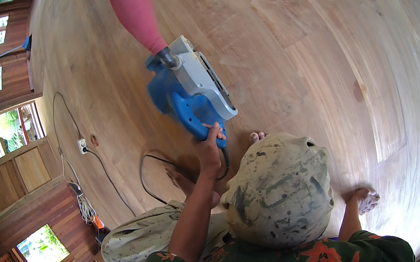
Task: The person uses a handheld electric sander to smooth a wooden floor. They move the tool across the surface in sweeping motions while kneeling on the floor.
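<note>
1. The left hand (pixel 210 149) has its fingers closed around the rear end of the blue handle on the sander (pixel 196 83), near where its black cord (pixel 142 172) comes out.
2. The right hand (pixel 367 200), farther right, appears to rest on the floor (pixel 298 87); its fingers are small and blurred, so I cannot tell how far open they are.
3. The cord passes out of sight at the left trouser leg (pixel 144 238) (whether it meets the lead from the white socket (pixel 83 146) cannot be seen).
4. The pink cloth tube (pixel 133 12) is cut off at the upper edge; the raised right knee (pixel 280 191) covers most of the right foot, whose toes (pixel 257 136) show.
5. The sander is ahead of the knees, left of centre, blue on its left and silver-grey on its right, a grey elbow pipe (pixel 168 58) joining it to the tube.
</note>
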Tool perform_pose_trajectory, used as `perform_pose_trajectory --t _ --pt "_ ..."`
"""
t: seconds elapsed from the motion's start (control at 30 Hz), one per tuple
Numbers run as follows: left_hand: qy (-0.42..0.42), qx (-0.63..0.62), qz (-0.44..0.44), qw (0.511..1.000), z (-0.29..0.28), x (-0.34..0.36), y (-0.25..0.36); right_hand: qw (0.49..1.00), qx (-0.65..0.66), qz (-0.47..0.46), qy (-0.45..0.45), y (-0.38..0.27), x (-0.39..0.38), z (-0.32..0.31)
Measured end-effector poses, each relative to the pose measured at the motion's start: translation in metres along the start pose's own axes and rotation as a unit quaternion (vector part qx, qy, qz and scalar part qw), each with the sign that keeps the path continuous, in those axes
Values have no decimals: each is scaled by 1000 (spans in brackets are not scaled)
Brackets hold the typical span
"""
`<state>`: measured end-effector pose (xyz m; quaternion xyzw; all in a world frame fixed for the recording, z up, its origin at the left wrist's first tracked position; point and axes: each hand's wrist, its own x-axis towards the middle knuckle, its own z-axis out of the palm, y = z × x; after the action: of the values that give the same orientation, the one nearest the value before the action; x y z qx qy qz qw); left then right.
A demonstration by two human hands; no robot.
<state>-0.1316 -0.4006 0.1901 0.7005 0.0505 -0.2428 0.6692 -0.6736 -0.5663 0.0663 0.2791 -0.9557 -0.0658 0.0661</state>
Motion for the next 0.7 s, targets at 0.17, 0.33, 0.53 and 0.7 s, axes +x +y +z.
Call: perform_pose_trajectory --t 0.17,0.33,0.53,0.7 --pt "-14 11 -5 1000 25 5 3 1000 2 2 2 -4 4 1" --pt "5 19 -25 999 41 7 7 1000 2 0 3 -2 1 2" --pt "5 7 -2 1000 49 13 -1 1000 1 -2 12 8 1 6" --pt "12 15 7 1000 48 16 -5 999 27 2 20 13 -3 3"
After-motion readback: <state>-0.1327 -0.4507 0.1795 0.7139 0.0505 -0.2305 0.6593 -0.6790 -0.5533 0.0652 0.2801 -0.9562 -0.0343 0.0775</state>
